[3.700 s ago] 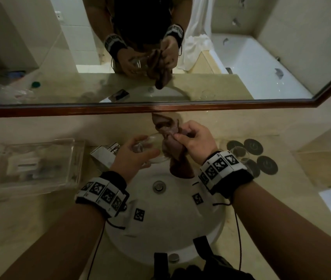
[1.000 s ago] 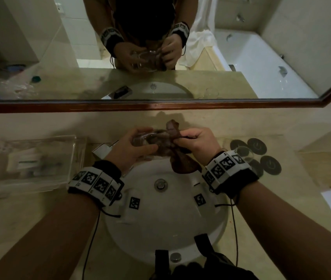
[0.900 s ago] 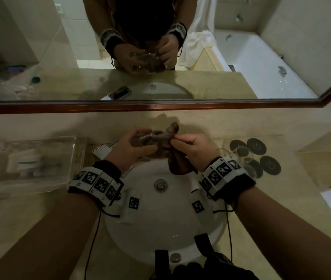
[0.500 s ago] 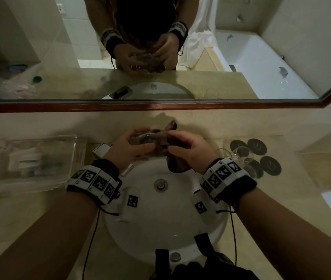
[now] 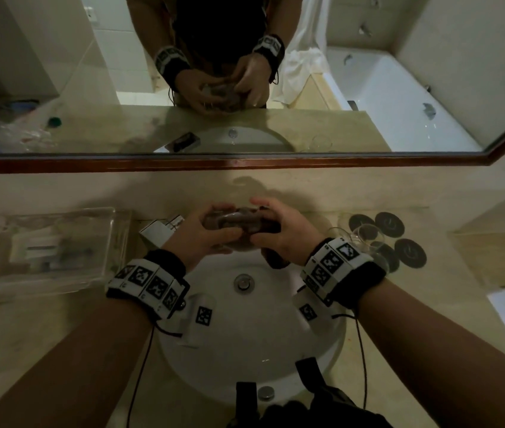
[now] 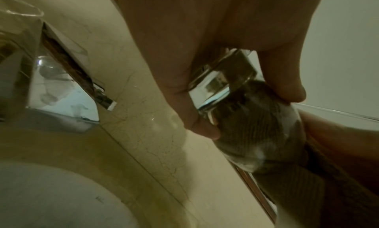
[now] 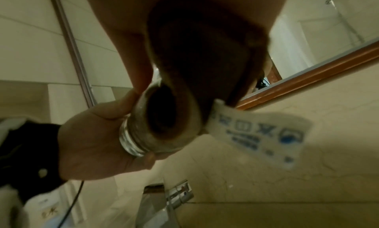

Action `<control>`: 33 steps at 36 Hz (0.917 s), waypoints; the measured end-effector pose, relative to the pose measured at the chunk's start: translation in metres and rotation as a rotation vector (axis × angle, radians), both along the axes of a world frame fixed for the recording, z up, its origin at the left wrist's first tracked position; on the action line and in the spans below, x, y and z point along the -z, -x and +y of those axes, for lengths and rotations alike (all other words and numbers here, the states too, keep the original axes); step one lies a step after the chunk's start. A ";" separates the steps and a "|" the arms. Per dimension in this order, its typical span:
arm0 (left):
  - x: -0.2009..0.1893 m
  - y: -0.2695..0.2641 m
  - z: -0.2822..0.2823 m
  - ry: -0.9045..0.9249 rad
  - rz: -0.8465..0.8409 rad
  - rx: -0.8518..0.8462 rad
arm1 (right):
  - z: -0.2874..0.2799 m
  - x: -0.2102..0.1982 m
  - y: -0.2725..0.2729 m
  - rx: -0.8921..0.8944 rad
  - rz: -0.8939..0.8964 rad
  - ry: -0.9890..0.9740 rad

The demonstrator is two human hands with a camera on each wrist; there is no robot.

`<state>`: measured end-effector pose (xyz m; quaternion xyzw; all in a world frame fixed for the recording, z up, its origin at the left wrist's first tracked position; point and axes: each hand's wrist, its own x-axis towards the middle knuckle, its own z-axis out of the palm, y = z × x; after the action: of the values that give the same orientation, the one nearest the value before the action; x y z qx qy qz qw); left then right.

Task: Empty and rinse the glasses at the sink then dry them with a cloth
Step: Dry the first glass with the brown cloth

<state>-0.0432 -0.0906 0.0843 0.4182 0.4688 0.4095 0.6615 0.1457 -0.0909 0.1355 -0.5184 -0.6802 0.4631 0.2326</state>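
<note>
- Holding a glass point(image 5: 232, 222) on its side above the far edge of the sink point(image 5: 245, 350), at the centre of the head view, are both hands.
- The left hand point(image 5: 202, 234) has its grip curled round the thick base of the glass; in the left wrist view the fingers point(image 6: 192, 118) and thumb wrap the base from both sides.
- The right hand point(image 5: 282, 233) grips a brown cloth point(image 5: 252, 225) at the mouth of the glass, fingers curled round it.
- The cloth is stuffed inside the glass and fills it; its ribbed weave shows through the wall in the left wrist view, and a fold of it turns out over the rim in the right wrist view.
- A tail of the cloth hangs below the right hand, over the bowl of the sink.
- A white label point(image 7: 256, 132) with blue print hangs from the cloth, at centre right of the right wrist view.
- A second glass point(image 5: 365, 239) stands on the worktop point(image 5: 430, 304) just right of the right wrist, among dark round coasters point(image 5: 410, 253).
- A clear tray point(image 5: 47, 251) lies on the worktop at the left of the head view, with small white things in it.
- A small white box point(image 5: 158, 233) sits between the tray and the left hand.
- The drain point(image 5: 243, 282) shows in the bowl below the hands.
- A mirror point(image 5: 90, 162) with a wooden frame fills the upper part of the head view and reflects the hands and a bathtub.
</note>
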 end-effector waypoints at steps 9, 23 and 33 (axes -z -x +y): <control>-0.012 0.000 0.009 -0.013 -0.035 0.037 | -0.020 0.012 0.004 0.017 -0.065 -0.530; -0.020 -0.016 -0.002 0.002 0.008 -0.004 | -0.005 0.007 -0.010 -0.029 -0.177 -0.123; -0.025 -0.017 -0.008 0.292 -0.036 -0.032 | -0.023 0.015 -0.006 -0.014 -0.255 -0.606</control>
<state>-0.0258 -0.0983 0.1089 0.3026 0.5179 0.3549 0.7171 0.1515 -0.1134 0.1208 -0.4746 -0.8144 0.1724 0.2860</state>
